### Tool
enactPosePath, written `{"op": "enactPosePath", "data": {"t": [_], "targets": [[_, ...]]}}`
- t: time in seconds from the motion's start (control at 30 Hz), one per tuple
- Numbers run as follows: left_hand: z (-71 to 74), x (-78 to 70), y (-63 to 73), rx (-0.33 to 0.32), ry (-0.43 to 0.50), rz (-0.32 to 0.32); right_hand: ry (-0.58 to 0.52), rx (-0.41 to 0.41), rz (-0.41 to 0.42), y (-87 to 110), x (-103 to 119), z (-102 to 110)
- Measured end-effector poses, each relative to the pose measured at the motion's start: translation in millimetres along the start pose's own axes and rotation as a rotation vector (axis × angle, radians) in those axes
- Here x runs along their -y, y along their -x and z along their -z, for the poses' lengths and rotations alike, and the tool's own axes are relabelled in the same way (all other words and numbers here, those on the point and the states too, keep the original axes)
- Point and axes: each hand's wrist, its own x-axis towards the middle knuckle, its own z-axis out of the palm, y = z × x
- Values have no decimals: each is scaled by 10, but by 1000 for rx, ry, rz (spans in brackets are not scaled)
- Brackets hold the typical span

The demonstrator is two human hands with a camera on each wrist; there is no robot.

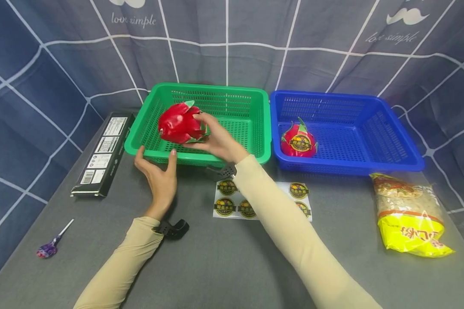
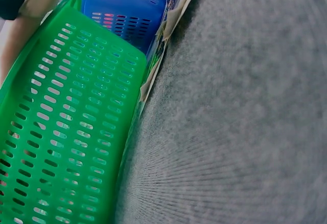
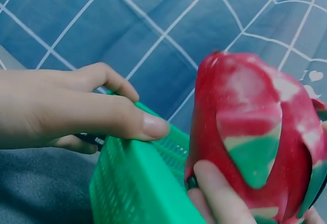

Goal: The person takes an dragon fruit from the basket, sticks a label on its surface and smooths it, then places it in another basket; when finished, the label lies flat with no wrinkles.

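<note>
My right hand (image 1: 220, 139) grips a red dragon fruit (image 1: 175, 124) by its leafy end, over the left part of the green basket (image 1: 267, 124). The right wrist view shows the fruit (image 3: 237, 101) above the basket rim, its near side showing green-tipped scales and no sticker. At the basket's front left corner is my left hand (image 1: 160, 180), thumb and forefinger spread wide; its thumb (image 3: 153, 126) lies right at the rim. A second dragon fruit (image 1: 294, 150) with a round black-and-gold sticker (image 1: 300, 143) sits in the left end of the blue basket (image 1: 404, 150).
A sheet of round stickers (image 1: 247, 209) lies before the baskets, partly under my right forearm. Left of the green basket lies a long black box (image 1: 104, 154), with a wrapped lollipop (image 1: 48, 249) nearer me. A yellow-and-clear food bag (image 1: 411, 219) lies at the right. A checked curtain (image 1: 247, 64) hangs behind.
</note>
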Motion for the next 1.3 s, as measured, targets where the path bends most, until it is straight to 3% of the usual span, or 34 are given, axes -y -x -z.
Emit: {"op": "enactPosePath", "data": {"t": [0.13, 0.3, 0.67, 0.77, 0.9, 1.0, 1.17, 1.3], "targets": [[-13, 126, -25, -9, -26, -18, -61, 44, 13, 129, 43, 62], [-24, 222, -52, -32, -36, -49, -43, 111, 54, 326, 97, 160], [-16, 124, -22, -15, -26, -25, 250, 252, 104, 935, 192, 470], [-25, 231, -45, -23, -46, -31, 314, 258, 95, 1134, 208, 550], [-22, 251, -57, -30, -53, -35, 468, 247, 87, 1397, 181, 649], [-18, 261, -61, -27, -57, -36, 558, 287, 104, 1571, 126, 720], [-18, 258, -53, -22, -61, -39, 560, 426, 129, 1784, -25, 821], [-32, 250, -53, -21, -61, -40, 566, 483, 76, 1951, -164, 887]]}}
